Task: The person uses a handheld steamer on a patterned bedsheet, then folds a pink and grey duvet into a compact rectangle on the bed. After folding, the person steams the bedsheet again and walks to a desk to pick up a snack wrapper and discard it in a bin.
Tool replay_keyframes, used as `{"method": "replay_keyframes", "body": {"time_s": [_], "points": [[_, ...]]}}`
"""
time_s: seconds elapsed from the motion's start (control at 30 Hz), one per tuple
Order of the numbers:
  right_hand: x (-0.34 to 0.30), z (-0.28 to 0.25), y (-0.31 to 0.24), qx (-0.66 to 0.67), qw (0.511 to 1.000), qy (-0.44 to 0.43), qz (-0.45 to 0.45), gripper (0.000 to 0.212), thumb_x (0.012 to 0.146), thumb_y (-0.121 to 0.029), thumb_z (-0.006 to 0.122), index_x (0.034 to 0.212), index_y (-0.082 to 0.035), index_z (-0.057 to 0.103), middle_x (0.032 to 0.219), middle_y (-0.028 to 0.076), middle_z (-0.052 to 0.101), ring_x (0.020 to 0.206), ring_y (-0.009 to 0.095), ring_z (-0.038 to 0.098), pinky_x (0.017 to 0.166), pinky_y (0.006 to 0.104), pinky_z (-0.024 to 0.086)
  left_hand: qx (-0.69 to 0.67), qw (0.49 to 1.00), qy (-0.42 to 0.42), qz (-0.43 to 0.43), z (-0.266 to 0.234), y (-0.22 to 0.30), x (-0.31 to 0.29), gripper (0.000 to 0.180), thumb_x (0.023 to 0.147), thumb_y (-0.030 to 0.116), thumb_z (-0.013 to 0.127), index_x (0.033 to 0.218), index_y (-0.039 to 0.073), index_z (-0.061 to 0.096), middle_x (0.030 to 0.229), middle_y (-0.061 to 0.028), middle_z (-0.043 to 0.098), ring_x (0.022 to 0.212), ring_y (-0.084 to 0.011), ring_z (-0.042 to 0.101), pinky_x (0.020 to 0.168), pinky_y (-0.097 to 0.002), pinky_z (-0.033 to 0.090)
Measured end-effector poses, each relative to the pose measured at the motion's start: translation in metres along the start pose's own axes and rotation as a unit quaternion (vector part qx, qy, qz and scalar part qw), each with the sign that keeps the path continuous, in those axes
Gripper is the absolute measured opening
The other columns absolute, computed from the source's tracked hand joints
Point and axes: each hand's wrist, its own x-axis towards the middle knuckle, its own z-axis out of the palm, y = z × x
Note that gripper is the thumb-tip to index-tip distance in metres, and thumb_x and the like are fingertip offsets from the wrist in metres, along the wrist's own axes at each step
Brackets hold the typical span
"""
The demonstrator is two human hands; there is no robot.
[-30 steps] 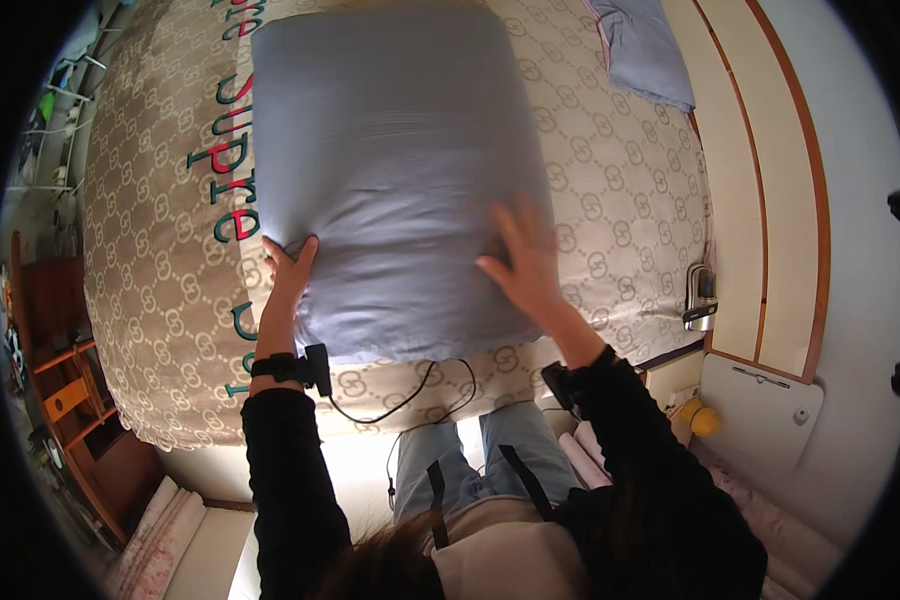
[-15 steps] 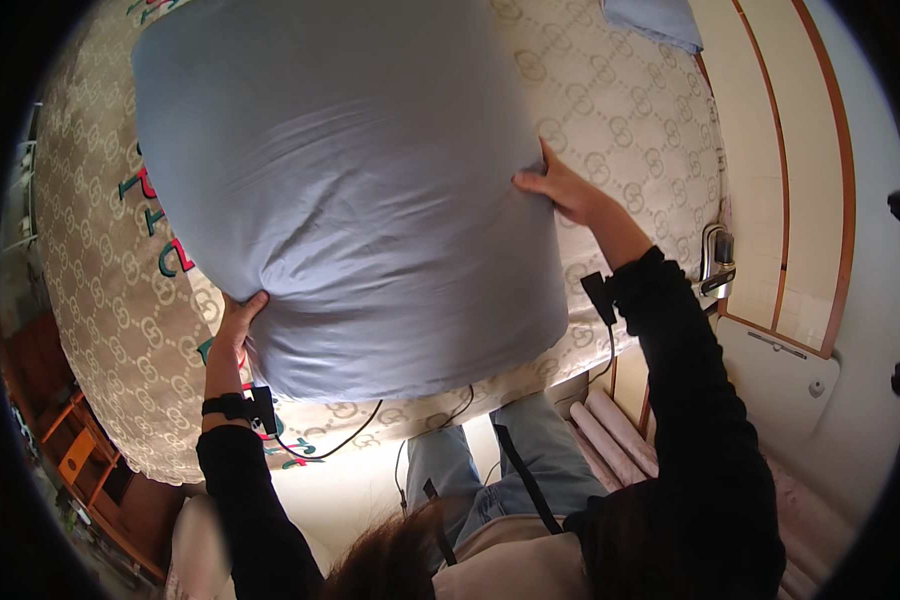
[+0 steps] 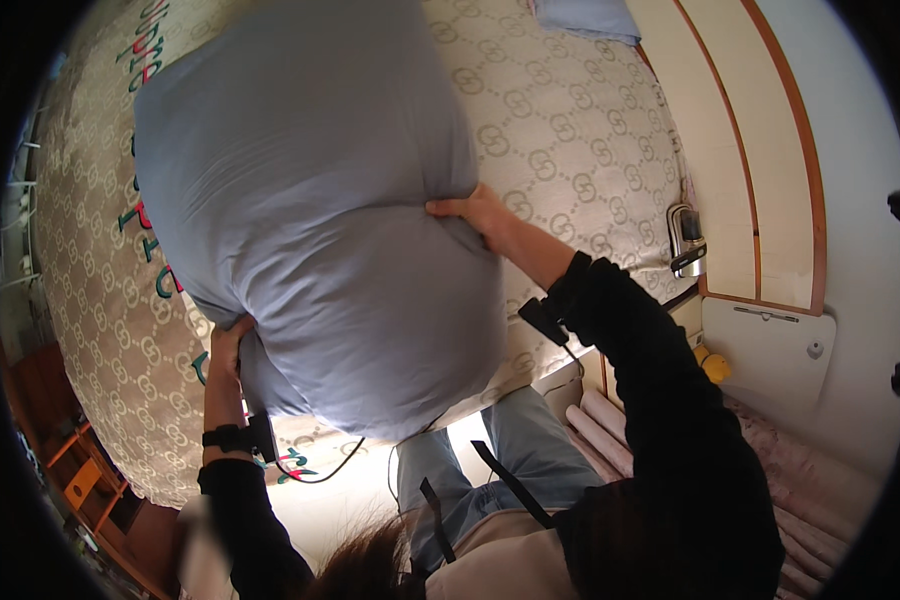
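A big, plump blue-grey pillow (image 3: 310, 180) fills the middle of the view, its far end running out of the top edge. My left hand (image 3: 232, 340) grips its near left side, thumb on top and the other fingers mostly hidden. On the right side, my right hand (image 3: 475, 215) pinches the pillow with the thumb lying over it; its other fingers are largely out of sight. Creases run across the fabric between both hands, and the near end bulges toward my legs. Under the pillow lies a beige patterned bedspread (image 3: 560, 160) with coloured lettering along its left.
A folded blue-grey cloth (image 3: 590, 18) lies at the far right of the bed. A metallic box-like item (image 3: 686, 240) sits at the bed's right edge beside a cream panel (image 3: 785, 240) with brown trim. Pink rolls (image 3: 600, 430) and a yellow toy (image 3: 713, 366) are below. Wooden shelving (image 3: 80, 480) stands left.
My right hand has moved left and slightly nearer, squeezing the pillow narrower. The left hand has dropped a little nearer. The pillow's near end now bulges lower, and its creases are deeper.
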Motion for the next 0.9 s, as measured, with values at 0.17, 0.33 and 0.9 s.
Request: {"method": "replay_keyframes", "body": {"time_s": [0.17,0.33,0.9], "points": [[-0.051,-0.025,0.014,0.047,0.998,0.006,-0.030,0.070,0.065,-0.007,0.081,0.125,0.007,0.049,0.116,0.019,0.060,0.106,0.029,0.060,0.091,0.0384,0.050,-0.042,0.998,0.007,0.051,0.026,-0.058,-0.050,0.057,0.075,0.010,0.068,0.127,-0.004,0.052,0.116,-0.0173,0.062,0.099,-0.0287,0.064,0.085,-0.0394,0.052],[-0.102,-0.082,-0.016,0.030,0.998,-0.022,-0.046,0.071,0.064,-0.005,0.080,0.126,0.007,0.048,0.116,0.018,0.061,0.105,0.029,0.060,0.092,0.0374,0.049,-0.065,0.995,0.008,0.075,0.117,-0.098,-0.097,0.055,0.077,0.009,0.066,0.128,-0.004,0.050,0.117,-0.0173,0.062,0.101,-0.0281,0.063,0.087,-0.0388,0.051],[-0.155,-0.527,-0.184,-0.251,0.928,0.226,-0.159,0.069,0.090,-0.026,0.064,0.143,0.004,0.033,0.141,0.021,0.044,0.122,0.025,0.053,0.100,0.0346,0.045,0.303,0.911,-0.051,0.275,0.587,0.039,-0.039,0.104,0.074,0.035,0.081,0.150,0.006,0.017,0.129,-0.0293,0.049,0.115,-0.0381,0.054,0.088,-0.0429,0.051]]}}
